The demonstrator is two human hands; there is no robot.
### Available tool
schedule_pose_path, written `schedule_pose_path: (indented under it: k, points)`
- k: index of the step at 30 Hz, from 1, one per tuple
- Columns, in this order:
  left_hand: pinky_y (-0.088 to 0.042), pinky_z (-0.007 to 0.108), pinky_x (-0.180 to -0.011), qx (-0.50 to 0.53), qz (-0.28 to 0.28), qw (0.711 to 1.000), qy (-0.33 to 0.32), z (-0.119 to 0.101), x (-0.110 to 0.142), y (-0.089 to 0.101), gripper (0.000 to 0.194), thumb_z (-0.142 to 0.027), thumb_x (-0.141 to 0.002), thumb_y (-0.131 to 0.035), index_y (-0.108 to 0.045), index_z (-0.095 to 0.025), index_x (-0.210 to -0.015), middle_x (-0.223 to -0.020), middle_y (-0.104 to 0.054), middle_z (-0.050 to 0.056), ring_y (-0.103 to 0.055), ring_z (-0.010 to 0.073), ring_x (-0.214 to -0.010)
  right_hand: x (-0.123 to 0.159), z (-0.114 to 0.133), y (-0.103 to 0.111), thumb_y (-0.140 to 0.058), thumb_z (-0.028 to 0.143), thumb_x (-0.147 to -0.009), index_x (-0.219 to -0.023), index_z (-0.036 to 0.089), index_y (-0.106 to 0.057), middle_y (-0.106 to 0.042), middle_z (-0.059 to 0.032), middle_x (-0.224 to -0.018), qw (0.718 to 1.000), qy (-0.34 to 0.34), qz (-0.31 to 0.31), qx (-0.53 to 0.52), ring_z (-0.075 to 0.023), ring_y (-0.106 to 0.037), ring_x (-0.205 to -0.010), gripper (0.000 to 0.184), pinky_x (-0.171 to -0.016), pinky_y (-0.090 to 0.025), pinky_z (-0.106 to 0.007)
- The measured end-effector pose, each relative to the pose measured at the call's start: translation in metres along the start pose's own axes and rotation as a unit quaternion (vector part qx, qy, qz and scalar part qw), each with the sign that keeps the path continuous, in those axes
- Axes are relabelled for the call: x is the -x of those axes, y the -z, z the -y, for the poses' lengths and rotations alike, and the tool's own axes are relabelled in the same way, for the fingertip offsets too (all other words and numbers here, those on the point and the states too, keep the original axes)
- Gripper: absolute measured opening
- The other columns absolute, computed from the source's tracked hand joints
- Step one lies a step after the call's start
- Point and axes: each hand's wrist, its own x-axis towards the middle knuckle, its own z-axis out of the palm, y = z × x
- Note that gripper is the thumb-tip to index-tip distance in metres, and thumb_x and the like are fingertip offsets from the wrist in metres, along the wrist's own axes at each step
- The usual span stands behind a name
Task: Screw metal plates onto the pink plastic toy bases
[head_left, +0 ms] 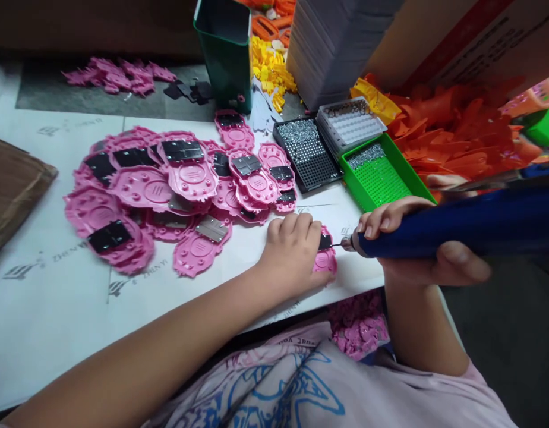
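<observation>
My left hand (293, 252) presses a pink plastic part (327, 261) against the white table covering, covering most of it. A black plate (325, 241) lies on that part. My right hand (417, 238) is wrapped round a blue electric screwdriver (461, 223), which lies nearly level. The tip of its thin bit meets the black plate or stops right beside it; which of these, I cannot tell. To the left of my left hand is a heap of pink plastic parts (192, 178), many with black or grey plates on them.
Behind my hands stand a black screw tray (321, 169) and a green tray (403, 178) with small screws, plus a clear tray (352, 125). A dark green bin (225, 65) rises at the back. Orange parts (457, 131) pile up right; cardboard (16, 190) lies left.
</observation>
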Motion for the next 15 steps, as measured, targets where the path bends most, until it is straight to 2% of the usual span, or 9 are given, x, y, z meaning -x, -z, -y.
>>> schedule_pose_path:
  k: [3,5,11,15]
  points:
    - [-0.029,0.045,-0.092,0.011,0.005,1.000,-0.019,0.003,0.001,0.001,0.076,-0.062,-0.067,-0.064,-0.048,-0.013,-0.122,-0.124,-0.047,0.014,-0.039,0.0330,-0.111,-0.007,0.000,0.002,-0.065,0.040,-0.065,-0.101,0.030,-0.057,-0.059,-0.0001,-0.062,1.000,-0.020,0.022,-0.007,-0.0209,-0.057,-0.051,0.038,-0.050,-0.049,-0.037]
    - [-0.029,0.046,-0.093,0.018,0.001,0.999,-0.030,0.004,0.002,0.001,0.076,-0.063,-0.067,-0.064,-0.048,-0.013,-0.123,-0.124,-0.046,0.014,-0.039,0.0328,-0.112,-0.012,0.004,0.002,-0.064,0.043,-0.063,-0.099,0.030,-0.058,-0.058,0.0007,-0.060,1.000,-0.031,0.005,0.002,-0.0209,-0.056,-0.050,0.038,-0.048,-0.048,-0.037]
    - [-0.029,0.047,-0.095,0.019,-0.008,0.999,-0.039,0.007,0.004,-0.001,0.083,-0.063,-0.066,-0.065,-0.045,-0.012,-0.128,-0.125,-0.046,0.015,-0.038,0.0334,-0.114,-0.030,0.022,0.009,-0.058,0.037,-0.069,-0.074,0.026,-0.056,-0.057,0.0015,-0.062,0.991,0.018,-0.121,0.056,-0.0168,-0.056,-0.055,0.012,-0.056,-0.049,-0.033]
    - [-0.030,0.047,-0.096,0.021,-0.017,0.999,-0.043,0.008,0.004,0.000,0.083,-0.063,-0.064,-0.067,-0.047,-0.012,-0.127,-0.124,-0.047,0.014,-0.039,0.0329,-0.114,-0.039,0.020,0.019,-0.057,0.036,-0.069,-0.077,0.025,-0.055,-0.058,0.0015,-0.064,0.979,0.035,-0.184,0.076,-0.0161,-0.056,-0.056,0.014,-0.055,-0.048,-0.031]
